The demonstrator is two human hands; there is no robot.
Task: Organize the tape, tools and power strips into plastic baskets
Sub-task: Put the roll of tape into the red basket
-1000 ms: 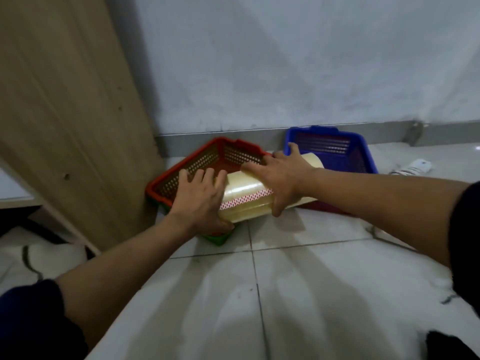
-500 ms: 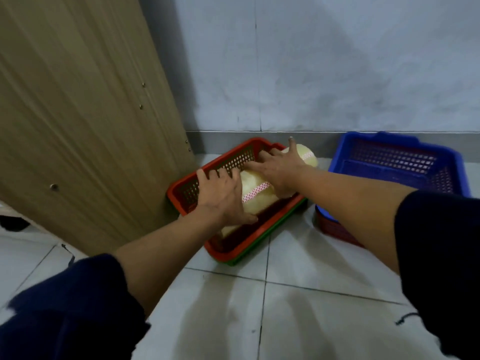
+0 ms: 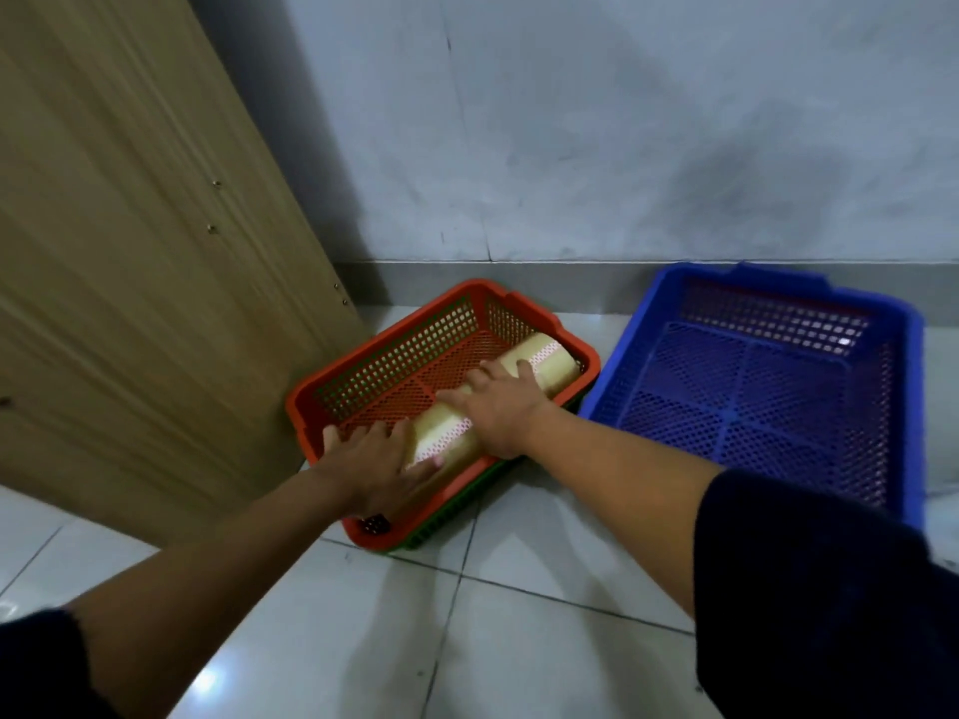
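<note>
My two hands are apart, and both lie on the tape stack [image 3: 498,402], a long pack of clear tape rolls that lies on its side inside the red basket [image 3: 415,350]. My left hand [image 3: 379,459] rests on the near end of the stack with the fingers spread and almost straight. My right hand [image 3: 501,407] lies flat on the middle of the stack, fingers also straight, not curled around it. The red basket sits inside a green basket [image 3: 456,505], of which I see only the edge below. Just beside it on the right is the blue basket [image 3: 768,386]. Both stand on the tile floor [image 3: 519,640], near the wall [image 3: 622,147] and a wood panel [image 3: 129,277].
</note>
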